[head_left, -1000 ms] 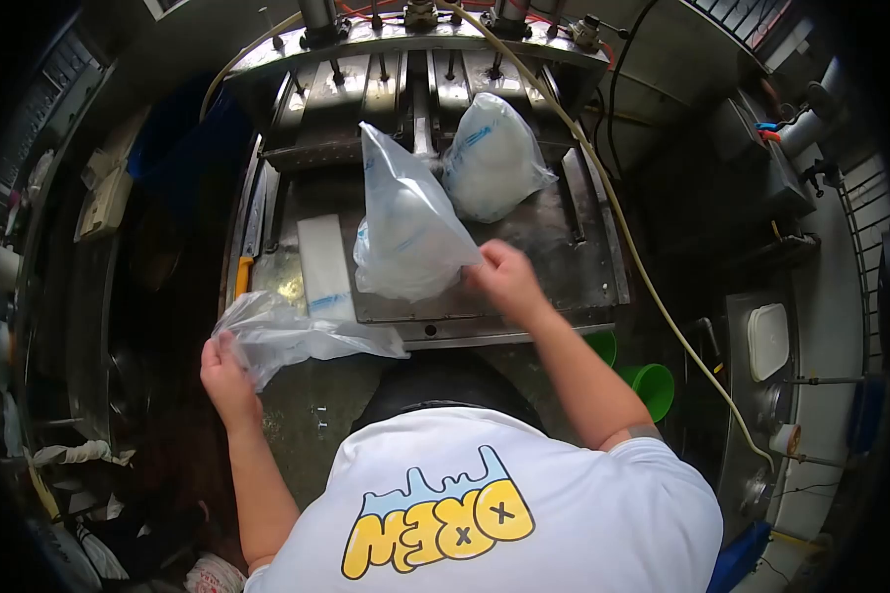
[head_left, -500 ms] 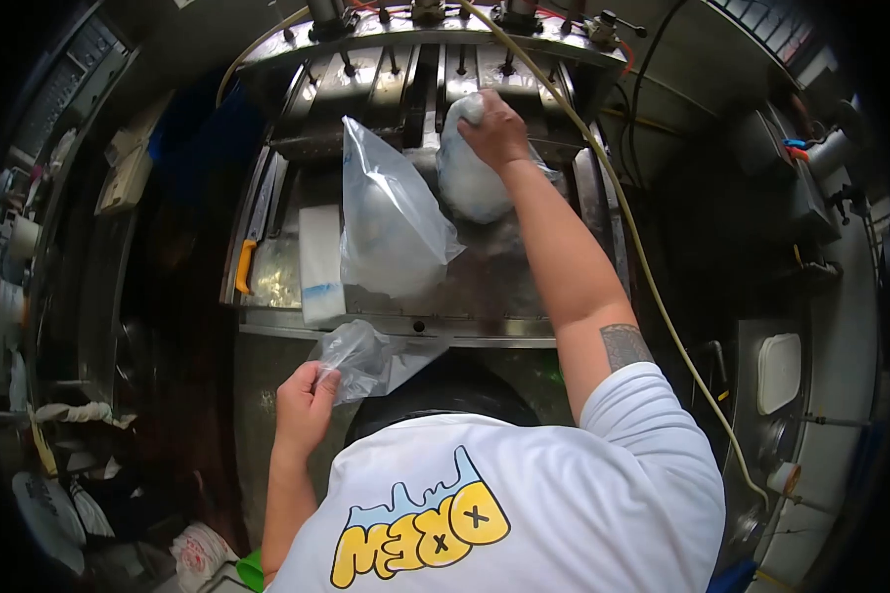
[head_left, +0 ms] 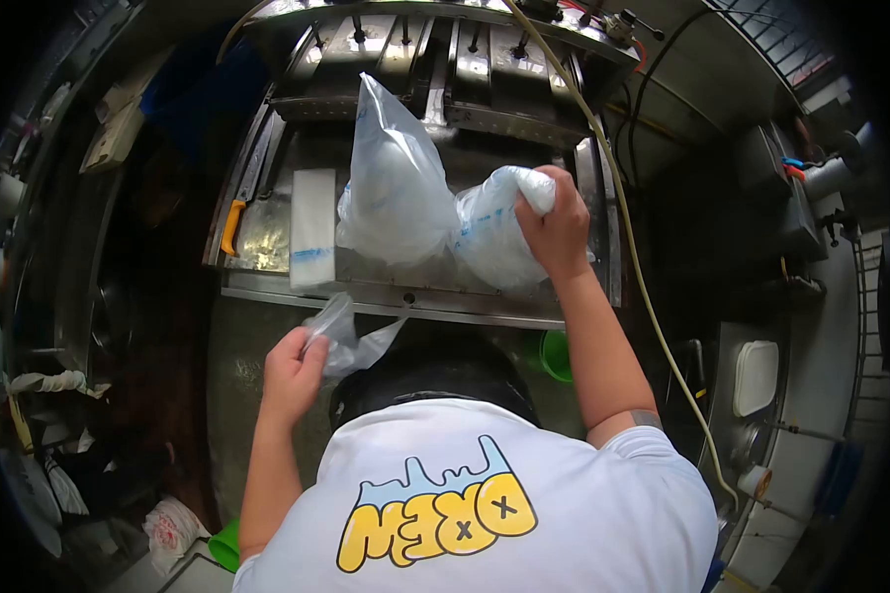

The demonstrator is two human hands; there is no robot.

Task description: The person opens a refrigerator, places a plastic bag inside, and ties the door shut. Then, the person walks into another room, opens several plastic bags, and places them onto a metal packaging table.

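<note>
My right hand (head_left: pixel 559 225) is closed on the gathered top of a filled plastic bag (head_left: pixel 494 237) with blue print, at the right of the metal work surface. Beside it, touching or nearly so, another filled clear bag (head_left: pixel 396 198) stands with its pointed top up. My left hand (head_left: pixel 295 368) pinches a thin clear empty bag (head_left: pixel 344 338) in front of the table's near edge. A flat white stack with a blue mark (head_left: pixel 312 232) lies left of the filled bags.
A knife with an orange handle (head_left: pixel 232 227) lies on the table's left side. Metal press plates (head_left: pixel 366 74) stand at the back. A yellowish hose (head_left: pixel 623 198) runs down the right. Green containers (head_left: pixel 555 356) sit low by the table. A white lid (head_left: pixel 756 379) is at the right.
My right hand took hold of the right bag's top and brought the bag nearer to me. My left hand moved right and inward with the empty bag, now more bunched.
</note>
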